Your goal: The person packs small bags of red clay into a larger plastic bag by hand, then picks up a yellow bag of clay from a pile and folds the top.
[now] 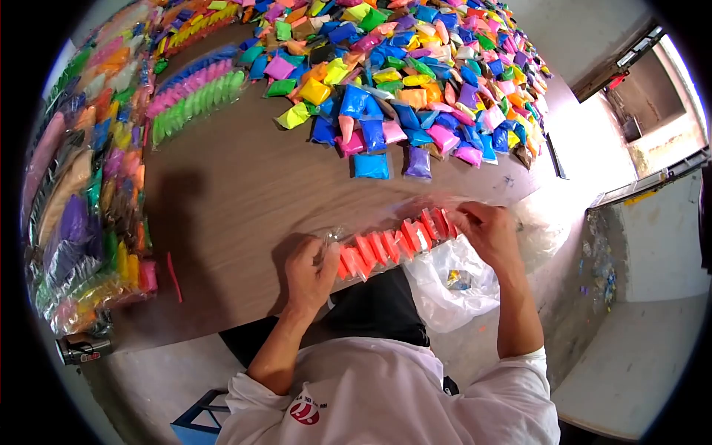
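Two bare hands hold a clear sleeve of red packets (pixel 386 248) between them, over the near edge of a brown wood-grain table (pixel 245 215). From my head view, light glares across the table's right end, beside an opening in the pale wall (pixel 656 259). A large heap of coloured packets (pixel 430 74) covers the far part of the table, and long filled bags (pixel 81 222) line its left side. Nearer the heap I see a bagged row of blue, pink and green packets (pixel 196 96). A thin red strip (pixel 174 276) lies near the front left, and a dark cylindrical container (pixel 84 348) is by the corner. Below, a blue stool (pixel 200 415) shows on the left; small scraps (pixel 610 282) dot the floor on the right.

The sleeve's long axis runs crosswise in front of the torso, slanting so its right end points farther away from the body. I have the left hand (pixel 308 274) closed on the left end and the right hand (pixel 489 230) pinching the right end, fingertips partly hidden. A crumpled white plastic bag (pixel 452 285) sits just below the sleeve's right half.
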Available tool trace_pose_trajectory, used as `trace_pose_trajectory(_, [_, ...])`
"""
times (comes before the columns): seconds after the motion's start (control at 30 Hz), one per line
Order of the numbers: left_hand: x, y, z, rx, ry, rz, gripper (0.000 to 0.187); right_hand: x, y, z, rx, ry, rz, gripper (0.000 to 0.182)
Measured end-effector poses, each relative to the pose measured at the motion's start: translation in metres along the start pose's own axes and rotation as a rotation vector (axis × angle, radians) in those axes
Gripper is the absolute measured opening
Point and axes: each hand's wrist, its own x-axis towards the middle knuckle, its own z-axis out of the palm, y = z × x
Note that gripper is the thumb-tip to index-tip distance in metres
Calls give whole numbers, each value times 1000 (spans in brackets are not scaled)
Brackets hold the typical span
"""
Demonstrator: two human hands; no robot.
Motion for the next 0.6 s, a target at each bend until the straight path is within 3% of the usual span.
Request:
trace_pose_trajectory(0.03, [1,2,0,-7,0,-6,23,-2,9,2,1,1,0,20])
trace_pose_trajectory(0.1, [0,6,-1,-14,-3,-11,22,-8,28,3,355,288,166,18])
trace_pose_trajectory(0.17, [0,8,-4,13,-68,-109,22,-13,38,2,361,312,281,11])
trace_pose_trajectory(0.23, [0,5,-4,34,-62,-79,22,-13,50,17,741,342,176,33])
trace_pose_trajectory(0.27, [1,3,-4,55,-56,-52,23,-19,55,17,696,128,167,59])
trace_pose_trajectory(0.37, [3,2,-2,20,-20,9,24,-29,71,56,881,-101,157,71])
trace_pose_trajectory(0.4, [3,3,-3,28,-16,5,24,-29,59,58,811,-84,187,56])
trace_pose_trajectory(0.43, [5,5,-6,1,-51,-53,25,-27,58,63,821,-92,183,56])
trace_pose_trajectory(0.53, [13,2,-23,-15,-62,-145,26,-15,32,76,918,-40,200,33])
trace_pose_trajectory(0.6, [22,1,-39,-7,-32,-175,26,-7,14,92,904,-57,166,33])
